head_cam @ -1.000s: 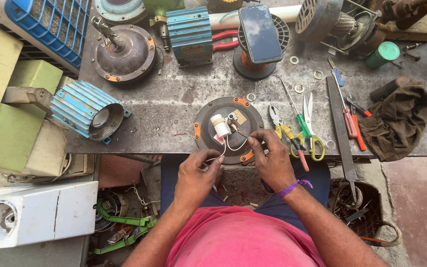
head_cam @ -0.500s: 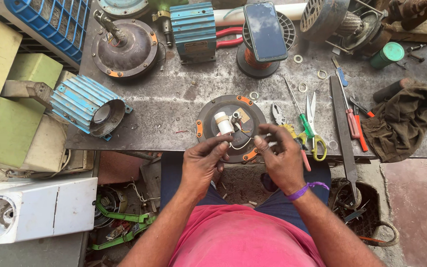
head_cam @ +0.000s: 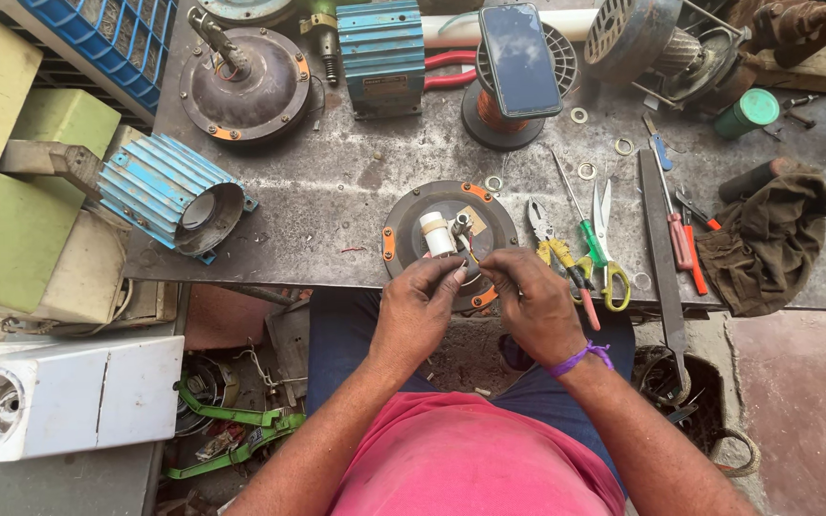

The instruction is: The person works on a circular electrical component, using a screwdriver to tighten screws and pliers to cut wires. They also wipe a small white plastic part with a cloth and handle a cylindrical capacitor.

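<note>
The round motor plate (head_cam: 446,234) lies at the workbench's (head_cam: 336,182) near edge, just beyond both hands, left hand (head_cam: 420,308) and right hand (head_cam: 534,304) each pinching its thin wires (head_cam: 471,256) between closed fingertips.

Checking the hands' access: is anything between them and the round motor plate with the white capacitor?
Nothing visible. Left hand and right hand meet at the motor plate; pliers lie beside it.

Thin wires (head_cam: 471,256) between fingers (head_cam: 453,275), too small to tell.
</note>
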